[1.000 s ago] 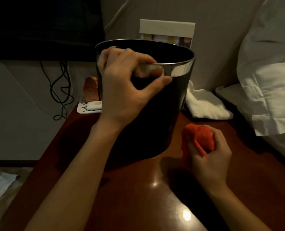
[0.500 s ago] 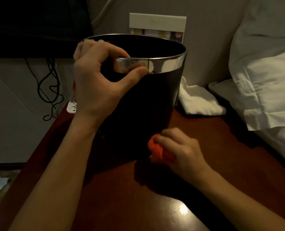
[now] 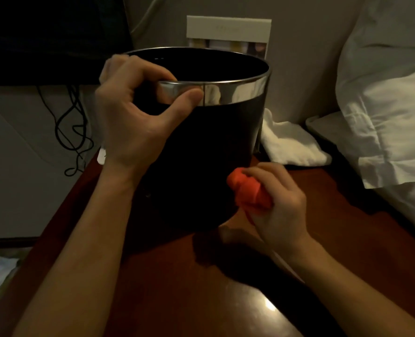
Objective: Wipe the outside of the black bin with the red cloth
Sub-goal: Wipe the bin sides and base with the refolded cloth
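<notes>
A: Status?

B: The black bin (image 3: 208,147) is standing upright on the far-left part of the dark wood worktop (image 3: 225,300). The left hand (image 3: 138,117) is gripping its chrome rim (image 3: 238,90), fingers hooked over the edge and the thumb pressing on the outside of the band, so it is bracing the bin.

A: And the cloth?

B: The right hand (image 3: 278,210) is holding the red cloth (image 3: 249,189) bunched up, fingers curled tight around it. The wad is now pressing against the bin's lower right wall, just above the worktop.

A: Changed from a second ago?

B: Yes. A second ago the cloth hand was sitting off to the right, apart from the bin. Half a second ago it was arriving low at the near side of the wall. Now it is sitting a bit higher and further right on the curve (the camera is also shifting, so part of that may be apparent). The left-hand grip is looking the same throughout.

A: Meaning?

B: My read: wiping is just starting, with contact made on the lower near-right area only. The upper wall, the chrome band and the far side are probably still to do, and the far side is hidden from here.

A: Anything nearby?

B: A white towel (image 3: 291,142) is lying just right of the bin, with a pillow (image 3: 391,105) further right and black cables (image 3: 70,127) hanging on the left.
</notes>
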`<state>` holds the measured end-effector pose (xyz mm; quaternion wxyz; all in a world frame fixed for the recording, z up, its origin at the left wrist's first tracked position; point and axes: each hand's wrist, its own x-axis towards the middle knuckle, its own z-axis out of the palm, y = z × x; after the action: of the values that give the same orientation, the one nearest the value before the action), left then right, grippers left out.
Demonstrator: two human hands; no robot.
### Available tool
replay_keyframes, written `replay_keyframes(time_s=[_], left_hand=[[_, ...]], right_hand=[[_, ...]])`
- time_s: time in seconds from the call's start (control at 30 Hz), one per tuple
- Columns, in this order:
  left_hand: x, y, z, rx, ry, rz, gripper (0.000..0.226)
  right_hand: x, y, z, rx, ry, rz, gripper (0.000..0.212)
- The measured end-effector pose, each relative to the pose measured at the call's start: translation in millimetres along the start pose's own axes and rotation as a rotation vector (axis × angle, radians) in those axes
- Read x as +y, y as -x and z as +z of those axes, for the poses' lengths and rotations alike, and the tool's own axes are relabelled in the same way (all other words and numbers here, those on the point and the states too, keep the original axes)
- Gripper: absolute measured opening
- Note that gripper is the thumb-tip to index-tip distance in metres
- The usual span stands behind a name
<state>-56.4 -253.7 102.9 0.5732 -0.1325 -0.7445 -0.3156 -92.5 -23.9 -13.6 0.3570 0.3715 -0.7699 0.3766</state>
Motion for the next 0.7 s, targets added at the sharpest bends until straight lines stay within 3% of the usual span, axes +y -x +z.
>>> replay_keyframes(time_s=[0.07,0.13,0.2,0.33,0.4,0.5,0.7], left_hand=[[0,0,1,0.008,0.018,0.002,0.036],[0,1,1,0.033,0.034,0.006,0.034],[5,3,5,0.068,-0.025,0.028,0.028],[31,15,28,-0.009,-0.319,0.081,0.028],[39,21,36,-0.023,-0.376,0.093,0.034],[33,14,27,0.032,-0.251,0.063,0.032],[2,4,-4,-0.022,-0.011,-0.054,0.033]], right_hand=[[2,4,3,-0.001,-0.015,0.032,0.053],[11,25,12,-0.138,-0.028,0.023,0.058],[18,39,16,-0.240,0.007,-0.013,0.048],[18,34,12,-0.182,-0.046,0.097,0.055],[9,31,11,-0.112,-0.143,0.204,0.047],[4,34,8,-0.067,-0.211,0.267,0.038],[1,40,5,-0.241,-0.156,0.134,0.044]])
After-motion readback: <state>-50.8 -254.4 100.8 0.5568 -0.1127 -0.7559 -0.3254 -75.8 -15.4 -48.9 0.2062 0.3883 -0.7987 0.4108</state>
